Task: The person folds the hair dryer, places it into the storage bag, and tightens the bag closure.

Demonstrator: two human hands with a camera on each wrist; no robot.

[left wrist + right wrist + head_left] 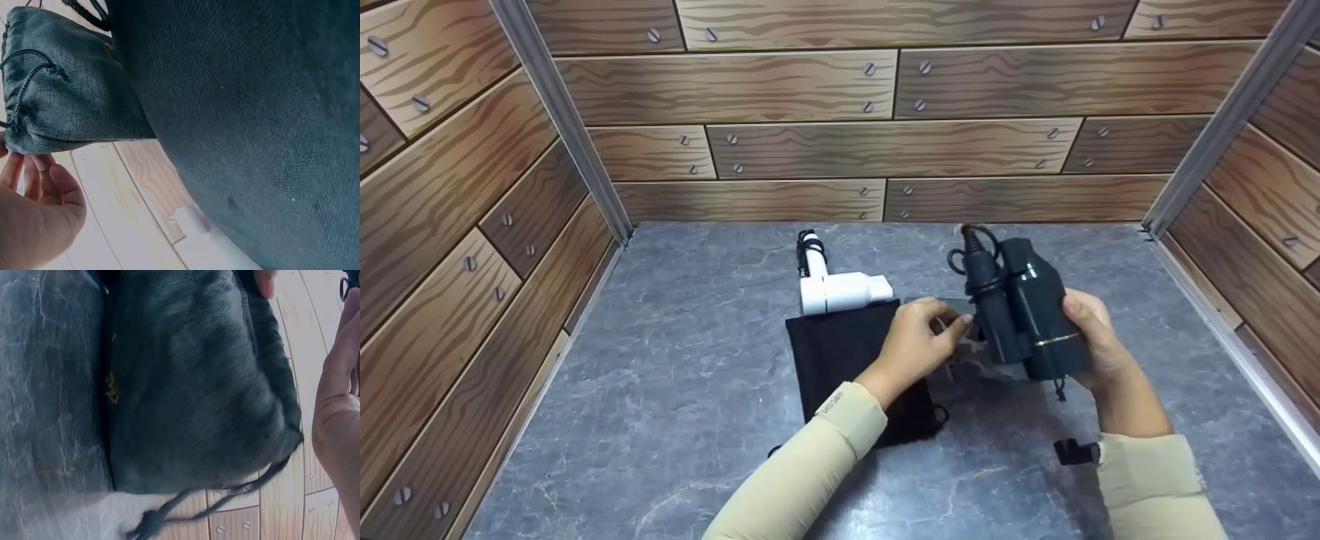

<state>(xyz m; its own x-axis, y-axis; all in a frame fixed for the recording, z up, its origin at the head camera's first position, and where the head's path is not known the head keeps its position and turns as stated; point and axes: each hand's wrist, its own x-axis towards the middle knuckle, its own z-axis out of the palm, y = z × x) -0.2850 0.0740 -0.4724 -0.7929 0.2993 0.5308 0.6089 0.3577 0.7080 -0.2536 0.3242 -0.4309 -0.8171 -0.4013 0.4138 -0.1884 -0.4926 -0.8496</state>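
My right hand [1099, 334] grips a dark green hair dryer [1046, 315] by its body, raised over the table. Its cord [981, 281] is wound about the folded handle. At the handle's side, my left hand [922, 337] has thumb and fingertips together on a small dark part of it. Beneath the left forearm lies a black drawstring bag [836, 345]. In the left wrist view, a hand [42, 205] touches the end of a drawstring pouch [62, 90]. A filled dark pouch [191, 388] with trailing cord spans the right wrist view, beside a hand [337, 399].
A white hair dryer [844, 291] lies behind the black bag, its cord wrapped round the handle. Wood-patterned walls [802, 86] enclose the grey marbled table [660, 360] at the back and both sides. A small black device [1076, 451] sticks out at the right sleeve.
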